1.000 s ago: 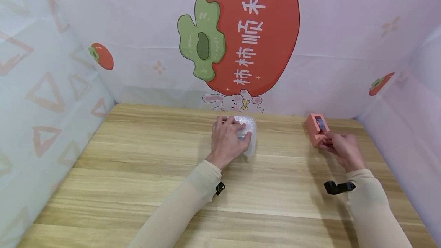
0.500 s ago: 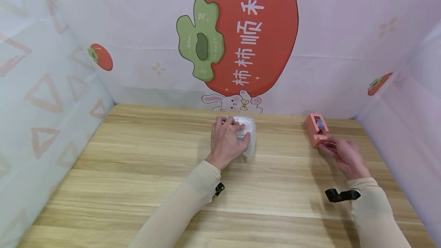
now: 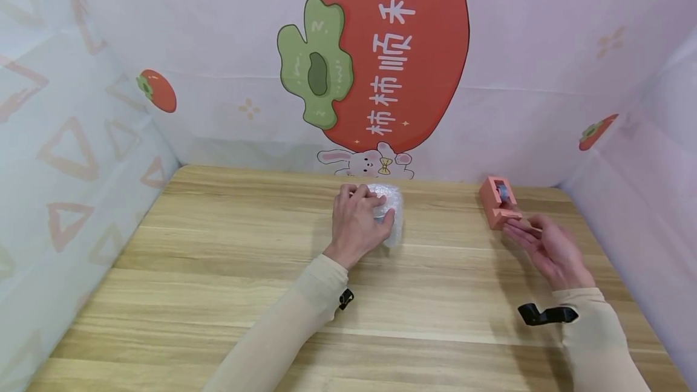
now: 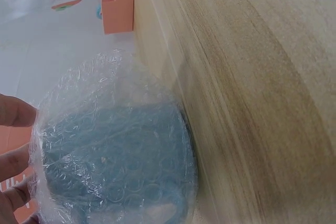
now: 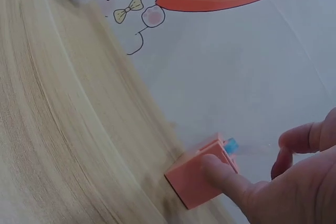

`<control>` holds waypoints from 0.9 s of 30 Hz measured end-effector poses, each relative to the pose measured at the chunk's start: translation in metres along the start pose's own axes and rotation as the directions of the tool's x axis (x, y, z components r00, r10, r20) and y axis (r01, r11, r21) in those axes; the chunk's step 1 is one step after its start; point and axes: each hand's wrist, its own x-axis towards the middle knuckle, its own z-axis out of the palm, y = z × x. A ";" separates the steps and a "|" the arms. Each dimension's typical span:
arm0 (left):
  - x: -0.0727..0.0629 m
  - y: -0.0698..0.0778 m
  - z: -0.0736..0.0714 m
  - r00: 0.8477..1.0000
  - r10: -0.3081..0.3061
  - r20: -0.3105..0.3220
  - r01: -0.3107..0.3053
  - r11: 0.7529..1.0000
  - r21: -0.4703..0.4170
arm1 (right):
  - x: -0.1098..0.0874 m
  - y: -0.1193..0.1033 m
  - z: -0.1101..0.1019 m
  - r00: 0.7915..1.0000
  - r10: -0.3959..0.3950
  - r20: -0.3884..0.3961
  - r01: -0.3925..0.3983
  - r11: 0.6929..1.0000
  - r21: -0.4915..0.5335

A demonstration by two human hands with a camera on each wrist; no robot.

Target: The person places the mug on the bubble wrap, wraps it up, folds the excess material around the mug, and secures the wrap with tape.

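Observation:
My left hand (image 3: 356, 219) holds a rounded blue object in bubble wrap (image 3: 391, 210) at the table's back. In the left wrist view, several fingers curl over the wrap (image 4: 115, 150); the kind of blue object inside cannot be made out. To the right stands a pink tape dispenser (image 3: 494, 201) with a blue-cored tape roll (image 3: 503, 192). My right hand (image 3: 552, 253) is at its front end. In the right wrist view, the thumb (image 5: 226, 177) lies against the dispenser's front, while curled fingers meet a faint, clear strip of tape (image 5: 254, 147) leading from the roll.
The wood-grain table (image 3: 245, 295) ends at a printed backdrop (image 3: 218, 95) with a large persimmon and a rabbit. Cloth walls rise at left and right. Each wrist wears a black camera strap, the right one (image 3: 547, 314) plainly visible.
My right hand has drawn back towards the lower right from the tape roll, its palm turning more into view. The left hand keeps its hold on the wrapped object.

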 end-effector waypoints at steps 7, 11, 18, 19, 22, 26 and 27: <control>-0.001 0.000 0.002 1.000 0.009 0.001 -0.009 1.000 -0.005 | -0.001 0.004 -0.004 0.999 -0.027 0.033 0.025 0.998 0.056; -0.002 0.000 0.002 1.000 0.009 0.000 -0.009 1.000 0.002 | -0.001 0.009 -0.006 0.999 -0.030 0.039 0.026 0.995 0.098; -0.002 -0.001 0.001 1.000 0.009 -0.004 -0.009 1.000 0.000 | -0.006 0.018 -0.008 0.990 -0.085 0.108 0.065 0.982 0.178; -0.002 -0.001 0.001 1.000 0.010 -0.005 -0.010 1.000 -0.002 | -0.008 0.019 -0.008 0.990 -0.091 0.108 0.072 0.984 0.163; -0.001 -0.002 0.001 1.000 0.013 -0.008 -0.013 1.000 0.001 | -0.012 0.019 -0.005 0.993 -0.116 0.031 0.115 0.993 0.025; -0.001 -0.002 0.001 1.000 0.015 -0.009 -0.015 1.000 0.006 | -0.009 0.019 -0.001 0.970 -0.145 -0.193 0.090 0.960 -0.266; -0.001 -0.002 0.001 1.000 0.016 -0.010 -0.016 1.000 0.006 | -0.007 0.019 0.000 0.958 -0.154 -0.241 0.070 0.943 -0.326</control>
